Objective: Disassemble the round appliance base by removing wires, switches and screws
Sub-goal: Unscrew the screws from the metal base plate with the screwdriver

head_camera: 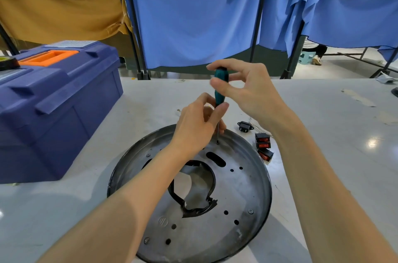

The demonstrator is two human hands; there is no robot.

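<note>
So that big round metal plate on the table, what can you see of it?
The round appliance base is a grey metal disc with a raised rim, lying flat on the pale table. It has a large ragged central opening edged in black, an oblong slot, small holes and a few screws still in. A teal-handled screwdriver, held by the left hand and right hand, stands tip-down near its far rim.
</note>
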